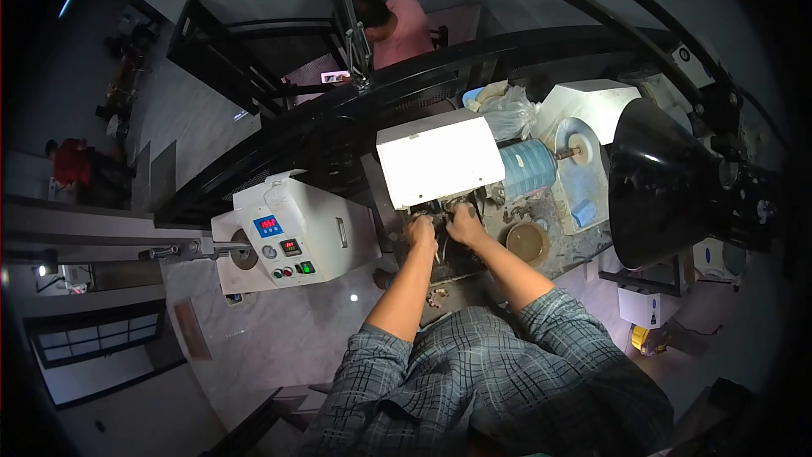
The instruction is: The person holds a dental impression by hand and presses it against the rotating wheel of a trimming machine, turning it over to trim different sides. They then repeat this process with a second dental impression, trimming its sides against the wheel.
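Observation:
My left hand point(420, 229) and my right hand point(463, 225) are stretched forward side by side under the front of a white box-shaped machine cover point(437, 158). Both hands are closed around something small at the machine's working point, which is too dark and small to identify. A blue ribbed drum point(525, 167) with a small spindle and wheel point(578, 152) sits just right of the cover. A round brown bowl point(526, 242) rests on the dirty bench right of my right hand.
A white control unit point(296, 237) with a red display and buttons stands to the left. A large black lamp shade point(664, 182) hangs at the right. A black curved railing point(355, 106) runs behind the bench. A person in a pink shirt point(397, 30) is below, beyond it.

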`<state>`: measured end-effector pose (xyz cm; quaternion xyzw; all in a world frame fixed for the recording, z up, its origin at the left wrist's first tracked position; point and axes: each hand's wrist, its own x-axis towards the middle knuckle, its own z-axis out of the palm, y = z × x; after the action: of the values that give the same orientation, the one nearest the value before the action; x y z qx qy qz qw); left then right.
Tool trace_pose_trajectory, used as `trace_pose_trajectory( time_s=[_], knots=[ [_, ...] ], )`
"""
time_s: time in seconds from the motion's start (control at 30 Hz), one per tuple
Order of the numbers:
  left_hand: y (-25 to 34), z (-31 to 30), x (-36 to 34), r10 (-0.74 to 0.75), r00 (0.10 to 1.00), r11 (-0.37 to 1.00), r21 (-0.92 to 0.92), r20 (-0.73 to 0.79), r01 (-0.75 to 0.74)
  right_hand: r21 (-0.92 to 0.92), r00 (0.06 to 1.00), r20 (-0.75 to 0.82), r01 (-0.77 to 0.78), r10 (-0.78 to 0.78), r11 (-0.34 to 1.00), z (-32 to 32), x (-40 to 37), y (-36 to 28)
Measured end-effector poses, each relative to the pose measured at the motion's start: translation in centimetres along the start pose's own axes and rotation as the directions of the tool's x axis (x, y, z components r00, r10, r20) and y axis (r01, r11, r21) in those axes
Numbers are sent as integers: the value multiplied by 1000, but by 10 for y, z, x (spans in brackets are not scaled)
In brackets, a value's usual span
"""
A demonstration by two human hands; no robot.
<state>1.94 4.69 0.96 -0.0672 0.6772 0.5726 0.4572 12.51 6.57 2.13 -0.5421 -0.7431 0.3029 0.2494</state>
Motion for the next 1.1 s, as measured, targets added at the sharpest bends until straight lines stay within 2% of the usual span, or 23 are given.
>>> trace_pose_trajectory(
  time_s=[0.07,0.17,0.23,0.27,0.33,0.4,0.47,0.5,0.57,0.7,0.77,0.8,0.87,1.0,1.07,1.1],
  knots=[
    [-3,-1,2,-18,1000,1000,-5,-20,18,-37,995,98,-22,25,999,-1,1,0],
    [-1,-12,-9,44,999,997,-57,-22,-45,3,994,111,-24,24,1000,-2,-7,-2],
    [-12,-24,0,293,932,951,35,215,-307,24,990,134,-43,40,999,-6,-11,-5],
    [-17,-24,5,292,932,951,39,215,-307,43,986,157,-60,52,997,-7,-12,-7],
    [-30,-27,14,472,852,819,247,226,-519,61,992,101,-86,79,994,-2,-15,-6],
    [-36,-22,24,472,864,815,286,175,-504,75,994,39,-102,100,992,3,-11,-2],
    [-39,-16,31,308,951,938,163,15,-306,50,992,89,-93,88,994,8,-7,3],
    [-27,-14,24,310,951,937,163,14,-308,51,992,90,-91,86,995,9,-7,3],
    [5,-12,-2,42,991,997,59,125,-50,13,997,-35,-65,65,998,11,-6,2],
    [-5,-8,15,42,999,996,-80,17,-40,-12,993,12,-117,117,993,11,-6,5],
    [14,-7,-3,-104,991,991,71,-83,110,4,984,54,-173,172,985,2,-6,0],
    [10,-12,0,-107,991,991,70,-86,113,3,983,58,-172,172,985,-1,-6,-1],
    [-4,-23,12,-166,978,986,5,130,167,-36,978,131,-157,160,987,-7,-6,0],
    [-10,-22,10,-224,963,974,53,152,219,-47,983,65,-168,170,985,-1,-7,4],
    [-8,-9,9,-212,974,967,-126,74,220,-63,997,32,-69,71,996,-3,0,0],
    [-2,-10,5,-226,969,963,-128,101,238,-64,999,13,-38,38,997,-2,2,0]
  ],
)
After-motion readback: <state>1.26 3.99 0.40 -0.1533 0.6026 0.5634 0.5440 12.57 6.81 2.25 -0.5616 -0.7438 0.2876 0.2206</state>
